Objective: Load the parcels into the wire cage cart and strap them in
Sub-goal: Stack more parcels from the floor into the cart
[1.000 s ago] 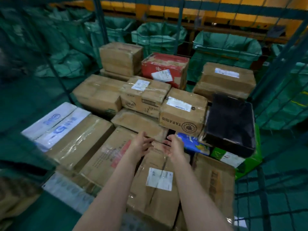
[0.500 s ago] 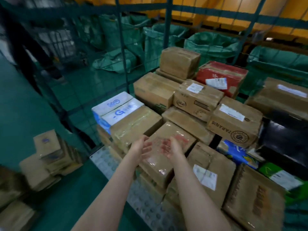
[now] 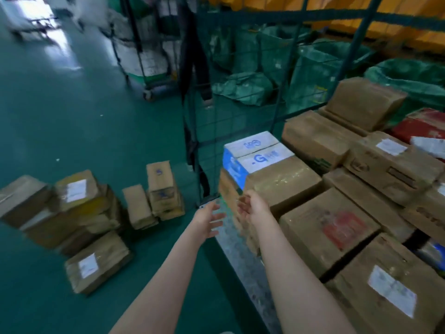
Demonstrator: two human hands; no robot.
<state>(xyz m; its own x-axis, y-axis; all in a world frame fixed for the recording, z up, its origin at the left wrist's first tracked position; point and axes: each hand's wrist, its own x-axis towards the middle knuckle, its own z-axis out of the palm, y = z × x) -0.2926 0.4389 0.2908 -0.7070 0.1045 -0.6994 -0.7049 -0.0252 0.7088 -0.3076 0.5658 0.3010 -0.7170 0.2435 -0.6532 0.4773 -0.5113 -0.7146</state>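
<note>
— Reaching out ahead of you like that, what did your hands have in them?

— Nothing. Your left hand (image 3: 208,219) was released, fingers spread and relaxed, palm turned inward. Your right hand (image 3: 252,208) was loose too, fingers only slightly bent, grasping nothing. The two were near each other but apart.

— Where was the cart?

— The wire cage cart (image 3: 240,104) stood beyond your hands and off to their right, and its metal floor edge ran under your right forearm. Just past your right hand sat a taped brown box (image 3: 281,182), with a blue and white box (image 3: 255,150) behind it against the mesh. To the right of that hand lay a box with red print (image 3: 330,227). Nearer you than that was a box with a white label (image 3: 390,290). More parcels were piled farther right.

— And the ones not loaded?

— They were left of your left hand, on the green floor (image 3: 96,116). A heap of brown parcels (image 3: 72,208) lay farthest out, and a flat labelled parcel (image 3: 96,261) was closest to you. Two narrow parcels (image 3: 161,186) stood upright, nearest your left hand.

— The strap?

— A black strap (image 3: 202,68) hung down by the cage's corner post, well beyond your left hand. It was blurred, so you couldn't make out how it was fastened.
</note>
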